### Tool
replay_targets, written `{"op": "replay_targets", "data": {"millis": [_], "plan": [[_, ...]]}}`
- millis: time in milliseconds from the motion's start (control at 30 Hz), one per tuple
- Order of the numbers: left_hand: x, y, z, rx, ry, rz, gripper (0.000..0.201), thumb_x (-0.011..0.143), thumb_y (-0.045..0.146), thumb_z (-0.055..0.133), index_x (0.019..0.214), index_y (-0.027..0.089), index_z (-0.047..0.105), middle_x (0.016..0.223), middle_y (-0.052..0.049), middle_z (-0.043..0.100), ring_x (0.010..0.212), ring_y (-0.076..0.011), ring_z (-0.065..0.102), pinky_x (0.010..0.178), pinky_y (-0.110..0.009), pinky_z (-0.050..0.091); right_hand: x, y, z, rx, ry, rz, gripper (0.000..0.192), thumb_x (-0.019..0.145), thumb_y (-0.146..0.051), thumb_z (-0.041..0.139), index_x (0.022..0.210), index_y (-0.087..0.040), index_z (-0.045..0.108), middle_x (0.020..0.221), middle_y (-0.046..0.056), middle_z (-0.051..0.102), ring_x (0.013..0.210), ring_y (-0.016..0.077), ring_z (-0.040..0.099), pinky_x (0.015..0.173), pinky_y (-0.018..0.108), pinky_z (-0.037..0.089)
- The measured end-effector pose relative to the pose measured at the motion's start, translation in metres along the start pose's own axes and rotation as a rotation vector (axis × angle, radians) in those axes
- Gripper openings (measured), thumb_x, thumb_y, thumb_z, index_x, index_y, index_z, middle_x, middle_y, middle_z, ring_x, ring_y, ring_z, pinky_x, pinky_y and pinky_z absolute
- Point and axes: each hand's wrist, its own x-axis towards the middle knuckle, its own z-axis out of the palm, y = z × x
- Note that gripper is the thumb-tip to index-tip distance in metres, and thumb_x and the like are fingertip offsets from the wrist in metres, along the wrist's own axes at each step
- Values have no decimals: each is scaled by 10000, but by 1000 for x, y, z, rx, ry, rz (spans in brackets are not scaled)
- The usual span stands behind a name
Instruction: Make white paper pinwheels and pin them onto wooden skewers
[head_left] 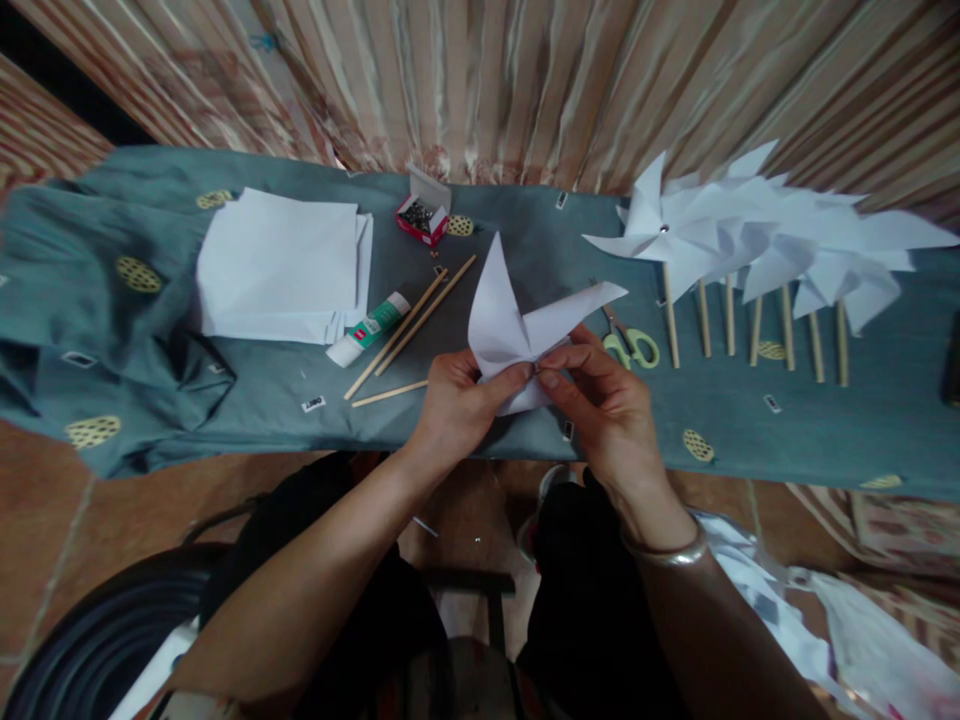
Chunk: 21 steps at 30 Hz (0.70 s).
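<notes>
Between my two hands is a white paper pinwheel [499,305], its pointed blades standing up and out to the right. My left hand [461,405] is closed on its left side, the thumb pressed near the centre. With thumb and fingertips my right hand [600,395] pinches the paper at the middle; whether a small pin is there too I cannot make out. A wooden stick [390,393] runs toward my left hand, and two more sticks [427,315] lie beyond it. Green-handled scissors [637,348] rest just past my right hand.
A stack of white paper [281,260] lies at the left, with a glue stick [367,330] beside it. An open red box of metal pins [424,215] stands at the back. Several finished pinwheels [780,235] on sticks overlap at the right. A patterned cloth [750,420] covers the table.
</notes>
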Motion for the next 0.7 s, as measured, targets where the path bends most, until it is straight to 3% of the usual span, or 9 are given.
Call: {"op": "replay_targets", "data": {"millis": [267,700], "plan": [[0,-1,0,20,2,5,157,646,301,810,674,162,742,677,-6,707,650,-159,623,636,-258,488,0,-6,0,200,39,82,35,857,-278,634,880,-253,641,1313,61,576,1209,254,581,1020,449,494],[-1,-3,3,-40,1,-4,142,627,258,811,702,152,755,674,5,715,609,-118,598,599,-225,475,1,-7,2,411,42,126,75,812,-309,710,834,-252,667,1188,31,591,1104,212,579,991,391,465]]}}
